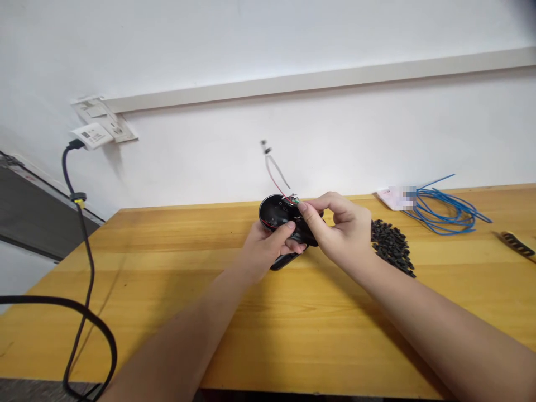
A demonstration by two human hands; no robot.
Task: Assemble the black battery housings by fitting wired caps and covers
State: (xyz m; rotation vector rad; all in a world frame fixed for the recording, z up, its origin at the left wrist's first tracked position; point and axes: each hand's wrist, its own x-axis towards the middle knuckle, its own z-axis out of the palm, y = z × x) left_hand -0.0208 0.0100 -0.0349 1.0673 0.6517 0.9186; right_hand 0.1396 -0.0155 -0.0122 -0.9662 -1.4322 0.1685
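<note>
My left hand (268, 245) is closed on a rounded black plastic shell (274, 209) with its inner side turned up, the thumb lying across it. Above the shell's far edge, my right hand (343, 226) pinches a small green circuit board (295, 200) between thumb and fingers. From the board a thin red and grey wire pair (272, 174) rises, with small dark parts (266, 147), blurred, at its upper end. Another black piece (287, 261) shows below my left fingers; whether it joins the shell is hidden.
A pile of small black pieces (391, 245) lies right of my right hand. Behind it are a coil of blue wire (452, 209) and a pale packet (391, 198). A yellow-and-black handle (519, 244) sits far right. A dark cable (87, 251) hangs at left from a wall plug (92, 135).
</note>
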